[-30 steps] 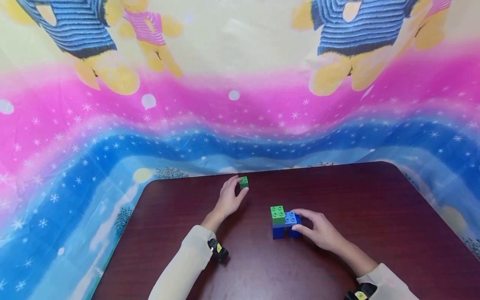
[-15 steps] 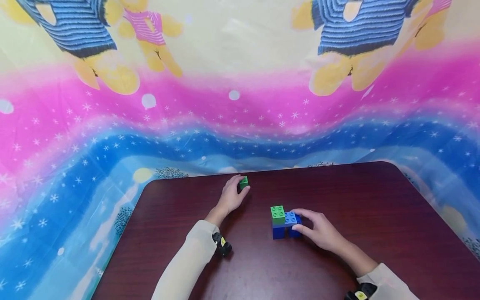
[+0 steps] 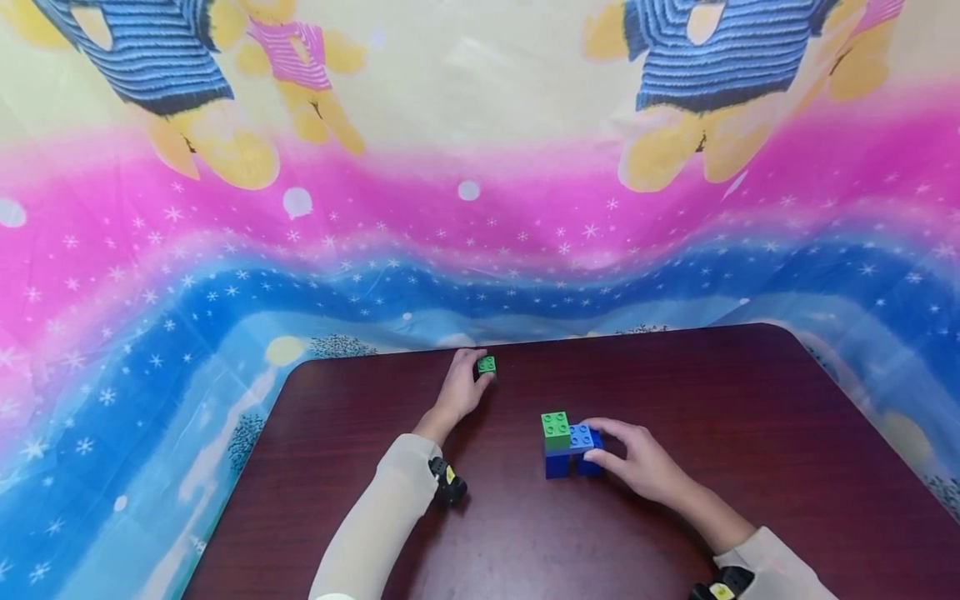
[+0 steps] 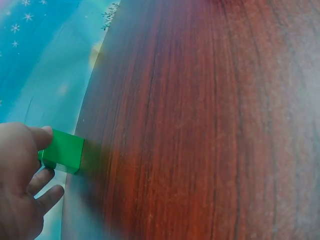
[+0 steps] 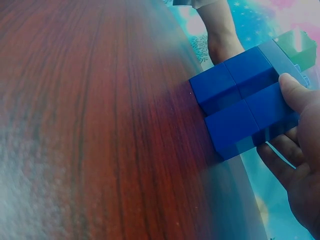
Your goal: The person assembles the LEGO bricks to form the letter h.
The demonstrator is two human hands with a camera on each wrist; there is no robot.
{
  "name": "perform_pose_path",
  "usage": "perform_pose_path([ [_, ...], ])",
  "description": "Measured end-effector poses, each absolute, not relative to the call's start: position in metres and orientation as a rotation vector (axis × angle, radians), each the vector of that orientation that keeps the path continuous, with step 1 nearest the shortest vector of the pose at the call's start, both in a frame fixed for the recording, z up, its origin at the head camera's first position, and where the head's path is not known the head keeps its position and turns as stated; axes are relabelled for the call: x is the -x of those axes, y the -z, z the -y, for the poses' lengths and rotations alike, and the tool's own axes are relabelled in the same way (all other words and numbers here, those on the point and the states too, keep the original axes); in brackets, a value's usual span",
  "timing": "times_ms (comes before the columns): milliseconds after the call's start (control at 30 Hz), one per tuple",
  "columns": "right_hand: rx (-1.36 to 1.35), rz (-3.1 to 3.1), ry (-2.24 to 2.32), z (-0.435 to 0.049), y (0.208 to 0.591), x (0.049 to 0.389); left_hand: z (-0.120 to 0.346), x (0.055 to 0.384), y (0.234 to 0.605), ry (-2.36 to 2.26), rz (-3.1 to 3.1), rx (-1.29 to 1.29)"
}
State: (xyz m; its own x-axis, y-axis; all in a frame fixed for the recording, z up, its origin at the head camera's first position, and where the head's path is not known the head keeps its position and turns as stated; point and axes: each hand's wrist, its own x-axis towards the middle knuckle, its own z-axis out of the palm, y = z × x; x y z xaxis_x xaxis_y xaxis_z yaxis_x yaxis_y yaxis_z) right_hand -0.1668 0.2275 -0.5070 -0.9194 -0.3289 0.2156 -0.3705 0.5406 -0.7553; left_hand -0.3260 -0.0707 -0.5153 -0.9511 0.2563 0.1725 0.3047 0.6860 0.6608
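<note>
Near the far edge of the table, my left hand (image 3: 462,388) pinches a small green toy building brick (image 3: 487,365) between thumb and fingers. The left wrist view shows the thumb on one side of the green brick (image 4: 65,150), which stands close over the wood. My right hand (image 3: 643,463) grips a small built structure by its right side. Dark blue bricks (image 5: 242,80) are stacked as two legs, a lighter blue brick (image 3: 581,436) bridges them, and a bright green brick (image 3: 555,427) tops the left end. The structure stands upright on the table; its right end is partly covered by the fingers.
The dark red-brown wooden table (image 3: 495,533) has rounded far corners. Right behind it hangs a printed cloth (image 3: 465,225) with bears and snowflakes. Black camera straps (image 3: 447,481) sit on both wrists over light sleeves (image 3: 375,525).
My left forearm has shifted slightly to the right, and the small green brick has turned a little in the fingers. My right hand and the structure have stayed still.
</note>
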Motion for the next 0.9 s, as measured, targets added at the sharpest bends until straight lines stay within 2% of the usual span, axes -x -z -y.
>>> perform_pose_path([
  [900,-0.611,2.712,-1.358,-0.227,0.5075,0.1667,0.0746,0.3255,0.5247,1.302,2.794,0.445],
])
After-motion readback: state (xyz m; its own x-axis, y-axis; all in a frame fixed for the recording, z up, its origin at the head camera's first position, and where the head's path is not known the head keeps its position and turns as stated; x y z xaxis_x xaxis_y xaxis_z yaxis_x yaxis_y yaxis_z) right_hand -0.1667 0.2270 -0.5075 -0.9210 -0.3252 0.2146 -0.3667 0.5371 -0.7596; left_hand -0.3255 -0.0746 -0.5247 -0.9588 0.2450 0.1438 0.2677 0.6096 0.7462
